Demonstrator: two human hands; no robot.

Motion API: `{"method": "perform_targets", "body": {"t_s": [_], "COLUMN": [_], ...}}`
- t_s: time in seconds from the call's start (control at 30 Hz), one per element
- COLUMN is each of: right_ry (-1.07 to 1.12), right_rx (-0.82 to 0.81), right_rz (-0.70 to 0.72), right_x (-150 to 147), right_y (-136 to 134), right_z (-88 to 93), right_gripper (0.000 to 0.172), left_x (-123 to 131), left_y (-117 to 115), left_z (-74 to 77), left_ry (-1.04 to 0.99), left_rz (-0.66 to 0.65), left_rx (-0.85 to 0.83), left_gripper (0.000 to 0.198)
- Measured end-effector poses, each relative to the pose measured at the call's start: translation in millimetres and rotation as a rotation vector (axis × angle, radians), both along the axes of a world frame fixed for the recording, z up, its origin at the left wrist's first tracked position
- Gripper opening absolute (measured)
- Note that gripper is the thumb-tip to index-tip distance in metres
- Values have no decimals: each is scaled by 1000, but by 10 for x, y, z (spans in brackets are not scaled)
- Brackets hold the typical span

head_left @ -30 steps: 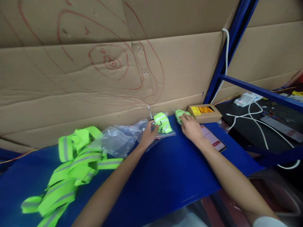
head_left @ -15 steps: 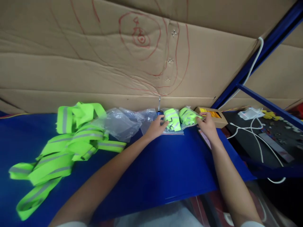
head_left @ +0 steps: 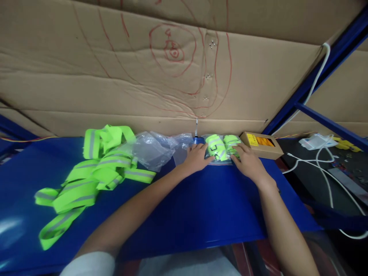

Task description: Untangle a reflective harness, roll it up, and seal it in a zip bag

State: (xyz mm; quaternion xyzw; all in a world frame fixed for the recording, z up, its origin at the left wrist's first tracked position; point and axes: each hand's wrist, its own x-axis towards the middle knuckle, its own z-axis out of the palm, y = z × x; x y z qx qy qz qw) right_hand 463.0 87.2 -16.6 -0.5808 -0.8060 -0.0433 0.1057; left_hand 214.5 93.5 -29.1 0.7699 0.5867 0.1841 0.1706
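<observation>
Two clear bags with folded neon-green reflective straps lie side by side at the back of the blue table (head_left: pixel 201 207). My left hand (head_left: pixel 197 158) rests on the left bagged strap (head_left: pixel 216 146), fingers curled against its edge. My right hand (head_left: pixel 247 162) lies on the right bagged strap (head_left: pixel 231 140), fingers extended over it. Both bags sit pressed together between my hands, close to the cardboard wall.
A heap of loose neon-green reflective straps (head_left: pixel 92 168) lies at the left. Empty clear plastic bags (head_left: pixel 155 147) sit beside it. A small brown box with a yellow label (head_left: pixel 261 144) stands at the right; white cables (head_left: pixel 322 161) run over the dark shelf. A cardboard wall (head_left: pixel 115 84) closes the back.
My right hand has brought the right bagged strap leftward against the left one. Both hands now lie over the two bags. The view has shifted slightly.
</observation>
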Motion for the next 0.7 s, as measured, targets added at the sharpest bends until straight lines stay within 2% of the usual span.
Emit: {"method": "perform_targets", "body": {"t_s": [0.1,0.2,0.27,0.33,0.43,0.57,0.63,0.7], "right_ry": [-1,4,59,131,209,253,264,281], "right_rx": [36,146,252,311,288,143,45,-39], "right_rz": [-36,-20,53,186,489,903,1026,1087], "right_x": [16,-13,-95,-242,-565,-1004,-1143,-1209], "right_y": [28,29,-6,-96,-360,-815,-986,-1075], "right_z": [6,44,78,103,81,-100,-216,-310], "right_gripper": [50,49,47,42,33,24,22,21], "left_x": [105,79,-42,-256,-766,-1721,-2190,-2553], "left_y": [43,-47,-192,-366,-590,-809,-936,-1076], "left_z": [26,91,163,251,379,479,497,500], "left_ry": [70,127,177,239,321,280,131,76], "left_rz": [-11,-24,-62,-82,32,302,458,566], "left_rx": [-5,8,86,196,273,338,438,483], "left_gripper": [67,77,81,76,62,50,40,42]}}
